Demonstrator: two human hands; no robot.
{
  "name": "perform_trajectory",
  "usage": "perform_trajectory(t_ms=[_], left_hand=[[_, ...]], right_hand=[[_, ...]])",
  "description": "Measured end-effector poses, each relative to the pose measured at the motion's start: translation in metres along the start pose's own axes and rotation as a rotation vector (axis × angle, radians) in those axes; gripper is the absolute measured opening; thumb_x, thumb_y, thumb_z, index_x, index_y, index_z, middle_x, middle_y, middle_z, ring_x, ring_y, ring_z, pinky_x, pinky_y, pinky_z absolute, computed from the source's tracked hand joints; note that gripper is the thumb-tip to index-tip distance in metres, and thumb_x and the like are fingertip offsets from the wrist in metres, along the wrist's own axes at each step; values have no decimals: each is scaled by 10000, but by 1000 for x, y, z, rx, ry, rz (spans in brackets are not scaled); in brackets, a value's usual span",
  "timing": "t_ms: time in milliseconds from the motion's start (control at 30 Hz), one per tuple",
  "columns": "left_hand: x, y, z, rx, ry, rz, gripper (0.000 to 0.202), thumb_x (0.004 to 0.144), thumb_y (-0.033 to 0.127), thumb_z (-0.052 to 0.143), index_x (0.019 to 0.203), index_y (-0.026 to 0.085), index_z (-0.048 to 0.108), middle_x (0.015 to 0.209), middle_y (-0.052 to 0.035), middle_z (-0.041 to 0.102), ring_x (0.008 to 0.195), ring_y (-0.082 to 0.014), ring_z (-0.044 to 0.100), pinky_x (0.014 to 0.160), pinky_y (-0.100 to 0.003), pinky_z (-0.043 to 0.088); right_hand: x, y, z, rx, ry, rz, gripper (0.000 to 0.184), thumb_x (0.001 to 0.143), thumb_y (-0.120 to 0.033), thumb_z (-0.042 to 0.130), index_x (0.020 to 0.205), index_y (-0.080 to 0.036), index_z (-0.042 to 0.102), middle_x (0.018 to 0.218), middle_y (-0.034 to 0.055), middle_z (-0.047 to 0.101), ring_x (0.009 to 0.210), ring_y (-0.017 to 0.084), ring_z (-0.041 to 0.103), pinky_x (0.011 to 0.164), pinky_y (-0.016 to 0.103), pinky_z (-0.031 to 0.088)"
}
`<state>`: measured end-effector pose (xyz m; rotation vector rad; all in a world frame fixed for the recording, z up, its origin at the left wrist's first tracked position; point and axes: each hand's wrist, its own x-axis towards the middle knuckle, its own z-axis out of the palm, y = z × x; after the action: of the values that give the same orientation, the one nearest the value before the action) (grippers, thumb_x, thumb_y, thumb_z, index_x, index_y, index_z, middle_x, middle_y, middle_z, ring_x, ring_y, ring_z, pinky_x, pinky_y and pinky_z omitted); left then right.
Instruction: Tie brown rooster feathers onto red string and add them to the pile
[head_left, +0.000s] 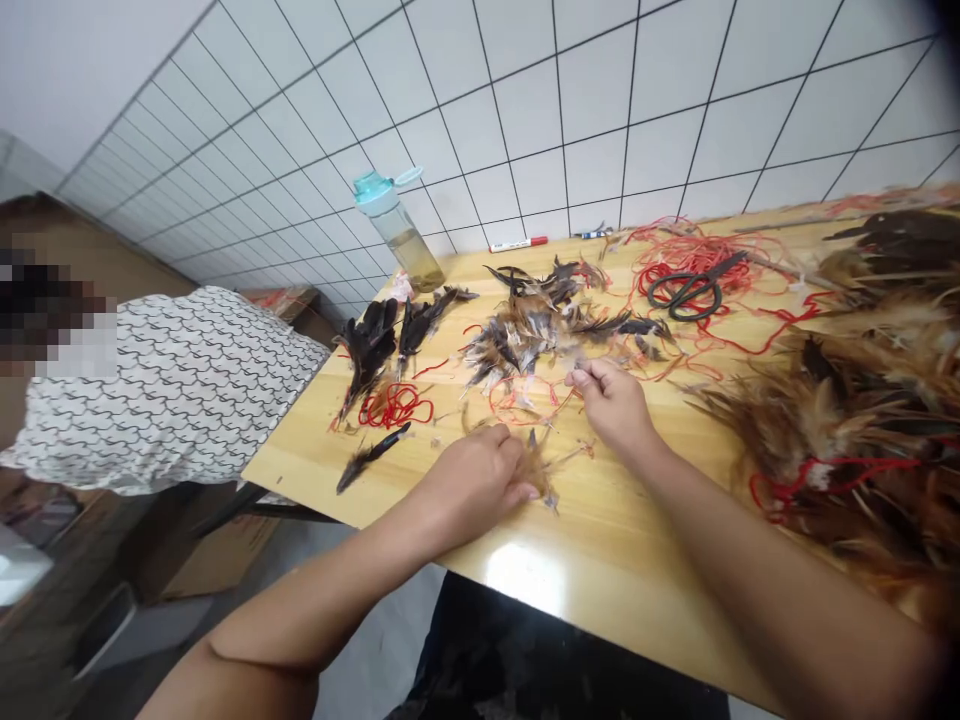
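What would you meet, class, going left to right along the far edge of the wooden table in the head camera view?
Plastic water bottle with a teal lid → red-capped marker → black-handled scissors → dark feathers

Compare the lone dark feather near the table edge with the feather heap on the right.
The lone feather is one slim plume, while the heap is a large mass of many feathers. The lone feather looks nearly all dark, while the heap mixes brown, tan and dark. The heap has red string through it; the lone feather lies free of string. Both rest on the wooden table.
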<state>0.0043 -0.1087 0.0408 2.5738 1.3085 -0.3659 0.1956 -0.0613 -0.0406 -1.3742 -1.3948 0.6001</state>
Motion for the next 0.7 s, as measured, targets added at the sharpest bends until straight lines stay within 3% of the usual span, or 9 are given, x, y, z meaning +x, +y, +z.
perform_trajectory(t_ms=[133, 267, 367, 467, 567, 700], left_hand=[[3, 5, 12, 51, 45, -9, 214, 903, 274, 451, 953, 136, 607, 964, -125, 610, 904, -262, 589, 768, -366, 450], [8, -12, 10, -80, 101, 59, 167, 874, 172, 420, 860, 154, 585, 868, -76, 602, 813, -199, 573, 728, -318, 425], [22, -32, -1, -404, 240, 81, 63, 839, 204, 510, 802, 165, 543, 749, -15, 563, 674, -126, 508, 637, -250, 383], [47, -41, -12, -899, 383, 89, 192, 845, 339, 569, 791, 165, 508, 681, 18, 520, 597, -87, 457, 579, -214, 359], [75, -31, -15, -1398, 375, 103, 322, 762, 424, 679, 781, 162, 493, 611, 40, 506, 520, -63, 439, 534, -196, 351], [104, -5, -5, -1632, 360, 109, 360, 671, 378, 774, 768, 153, 509, 618, 31, 554, 554, -59, 490, 541, -175, 357]], right_hand=[[-4, -4, 1, 4, -3, -30, 207, 829, -228, 482, 668, -212, 611, 752, 56, 615, 764, 210, 549, 737, 328, 411], [-6, -8, 0, 13, -11, -29, 218, 820, -233, 486, 627, -212, 584, 729, 55, 593, 754, 208, 544, 720, 318, 406], [-6, -8, 0, 62, -11, -1, 208, 814, -239, 479, 650, -208, 603, 734, 53, 601, 763, 205, 552, 731, 316, 404], [-5, -5, 1, 121, 16, 45, 202, 805, -274, 482, 690, -197, 629, 728, 49, 598, 739, 202, 549, 715, 317, 400], [-4, -2, 2, 192, 43, 67, 221, 795, -314, 489, 692, -189, 639, 695, 37, 581, 701, 189, 525, 688, 309, 393], [-2, 0, 2, 267, 68, 133, 224, 751, -364, 539, 633, -189, 614, 621, 9, 531, 644, 163, 460, 632, 289, 361]])
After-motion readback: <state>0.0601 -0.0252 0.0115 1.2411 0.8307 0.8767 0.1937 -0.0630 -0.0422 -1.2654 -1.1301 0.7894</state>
